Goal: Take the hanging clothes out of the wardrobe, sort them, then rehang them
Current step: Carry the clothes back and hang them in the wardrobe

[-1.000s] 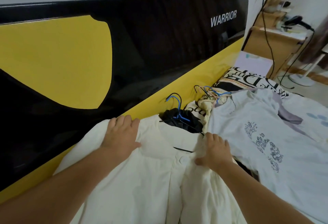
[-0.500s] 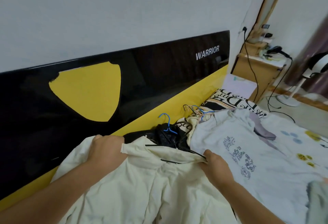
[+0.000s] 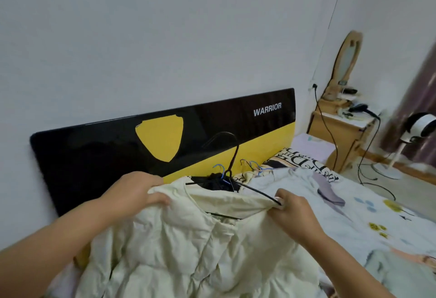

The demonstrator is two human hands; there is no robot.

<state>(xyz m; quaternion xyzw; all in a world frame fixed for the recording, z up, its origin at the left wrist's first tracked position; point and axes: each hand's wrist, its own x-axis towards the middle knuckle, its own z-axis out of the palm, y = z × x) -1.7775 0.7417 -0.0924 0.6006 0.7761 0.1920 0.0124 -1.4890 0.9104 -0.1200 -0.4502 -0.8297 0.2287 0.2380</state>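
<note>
Lifted higher off the bed than half a second ago: cream jacket (image 3: 188,250) on black wire hanger (image 3: 232,156), hook now standing up against the headboard, with far more wall in view above. Left hand (image 3: 136,194) clenched on the garment's left shoulder, fingers curled over a bunch of fabric. Right hand (image 3: 292,210) gripping the right shoulder, thumb and fingers pinched on the cloth at the hanger's right tip. Jacket stretched between both hands, collar open and facing up, body hanging crumpled toward the camera. Hanger's lower bar showing across the open neck.

Just behind the collar, black garment (image 3: 215,181) on blue hanger (image 3: 220,170), lying on the bed against the headboard's yellow strip. Beside it, more blue hanger hooks (image 3: 253,164) sticking out from a cream patterned piece. To the right, white printed T-shirt (image 3: 292,179) spread flat, with grey-lilac garment (image 3: 329,191) on top of it. Underneath, floral bedsheet (image 3: 377,217); near the head of the bed, pillow with black lettering (image 3: 299,159).

Black and yellow headboard (image 3: 94,156) marked WARRIOR against a pale wall. Farther right, wooden dressing table (image 3: 339,132) with oval mirror (image 3: 348,59), hairdryer (image 3: 359,108) on top, black cables trailing to the floor, and white standing fan (image 3: 422,128) at the frame's edge.
</note>
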